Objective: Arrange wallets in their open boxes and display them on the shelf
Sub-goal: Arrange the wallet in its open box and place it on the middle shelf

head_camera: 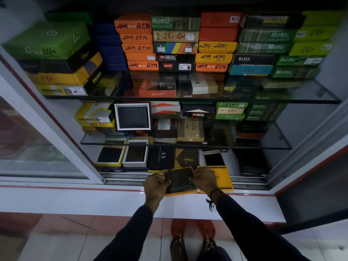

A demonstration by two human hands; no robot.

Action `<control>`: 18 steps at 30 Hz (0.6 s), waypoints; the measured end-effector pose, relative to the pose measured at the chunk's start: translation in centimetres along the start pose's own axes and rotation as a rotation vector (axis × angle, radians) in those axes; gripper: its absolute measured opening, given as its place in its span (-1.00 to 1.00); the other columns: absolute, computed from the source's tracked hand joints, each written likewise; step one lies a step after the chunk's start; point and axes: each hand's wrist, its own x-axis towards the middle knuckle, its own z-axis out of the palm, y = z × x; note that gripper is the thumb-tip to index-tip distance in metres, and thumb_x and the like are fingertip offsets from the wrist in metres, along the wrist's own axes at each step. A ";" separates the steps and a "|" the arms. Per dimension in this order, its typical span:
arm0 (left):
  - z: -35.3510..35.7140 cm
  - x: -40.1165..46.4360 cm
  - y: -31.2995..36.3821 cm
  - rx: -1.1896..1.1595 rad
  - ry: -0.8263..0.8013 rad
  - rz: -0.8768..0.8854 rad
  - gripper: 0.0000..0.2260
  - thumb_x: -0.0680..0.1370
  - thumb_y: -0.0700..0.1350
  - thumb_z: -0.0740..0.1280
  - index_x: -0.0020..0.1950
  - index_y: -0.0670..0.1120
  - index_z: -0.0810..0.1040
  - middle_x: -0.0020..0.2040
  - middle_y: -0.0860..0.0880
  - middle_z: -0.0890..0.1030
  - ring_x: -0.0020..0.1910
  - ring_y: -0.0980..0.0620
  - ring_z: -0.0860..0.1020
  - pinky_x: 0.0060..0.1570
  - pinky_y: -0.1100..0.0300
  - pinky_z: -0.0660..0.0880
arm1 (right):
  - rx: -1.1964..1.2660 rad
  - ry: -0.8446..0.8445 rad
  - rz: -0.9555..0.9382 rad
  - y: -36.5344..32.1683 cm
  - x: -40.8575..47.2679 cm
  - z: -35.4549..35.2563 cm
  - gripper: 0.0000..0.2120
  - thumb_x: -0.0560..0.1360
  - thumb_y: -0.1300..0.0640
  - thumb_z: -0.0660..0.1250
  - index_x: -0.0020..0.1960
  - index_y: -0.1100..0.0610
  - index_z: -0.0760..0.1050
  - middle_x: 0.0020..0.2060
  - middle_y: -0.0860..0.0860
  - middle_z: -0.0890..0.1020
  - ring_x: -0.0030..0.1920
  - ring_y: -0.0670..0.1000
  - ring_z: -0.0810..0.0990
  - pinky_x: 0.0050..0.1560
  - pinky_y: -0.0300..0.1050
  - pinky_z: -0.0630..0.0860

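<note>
A dark wallet [180, 180] lies in an open yellow box [180, 193] on the cabinet's front ledge. My left hand [155, 184] grips the wallet's left edge and my right hand [204, 178] grips its right edge. The box's yellow lid [223, 178] lies flat just right of it, partly under my right hand. On the bottom shelf stand open boxes with dark wallets: a yellow-rimmed one [111, 154], a white one [136, 153] and another white one [213, 158]. One open white-framed box [133, 116] leans upright on the middle shelf.
Glass shelves [188, 99] hold stacks of closed wallet boxes in green, orange, yellow and black. A black AX box [162, 157] and a brown box [187, 158] lie behind my hands. A sliding glass door [37, 138] stands at the left. The sliding track [122, 178] runs along the ledge.
</note>
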 end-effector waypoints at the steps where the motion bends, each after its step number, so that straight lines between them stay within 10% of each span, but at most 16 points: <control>1: 0.2 0.1 0.0 0.051 0.022 0.011 -0.74 0.37 -0.22 0.60 -0.38 -0.02 0.57 -0.34 0.03 0.62 -0.33 0.12 0.56 -0.30 0.37 0.41 | -0.080 -0.013 -0.031 -0.1 0.0 0.3 -0.86 0.38 0.12 0.44 -0.11 0.14 0.69 -0.13 0.06 0.74 -0.05 0.07 0.69 -0.10 -0.19 0.54; 7: 0.9 0.7 -0.6 0.113 -0.107 -0.103 -0.85 0.53 -0.10 0.45 -0.05 -0.18 0.70 -0.15 -0.06 0.67 -0.08 -0.08 0.67 -0.31 0.28 0.48 | -0.068 -0.003 -0.038 -0.9 0.0 1.7 -0.65 0.36 0.10 0.49 0.12 0.15 0.59 -0.02 0.08 0.70 0.01 0.09 0.68 -0.09 -0.15 0.59; 13: -1.0 0.2 0.4 0.115 -0.046 0.048 -0.93 0.46 -0.15 0.52 -0.11 -0.14 0.73 -0.20 -0.05 0.73 -0.12 -0.07 0.70 -0.11 0.05 0.65 | 0.200 0.123 0.115 -1.3 -0.5 0.2 -0.77 0.33 0.01 0.56 -0.08 0.11 0.71 -0.14 0.03 0.75 -0.17 -0.06 0.66 -0.34 -0.35 0.38; 18: -3.2 -1.6 4.1 0.011 0.019 0.219 -0.84 0.43 -0.13 0.56 -0.01 -0.06 0.73 -0.18 0.08 0.68 -0.14 0.06 0.67 -0.16 0.15 0.64 | 0.621 0.227 0.108 -2.7 -2.8 -4.6 -0.72 0.23 0.21 0.65 -0.11 0.24 0.70 -0.17 0.12 0.74 -0.11 0.04 0.68 -0.06 -0.14 0.60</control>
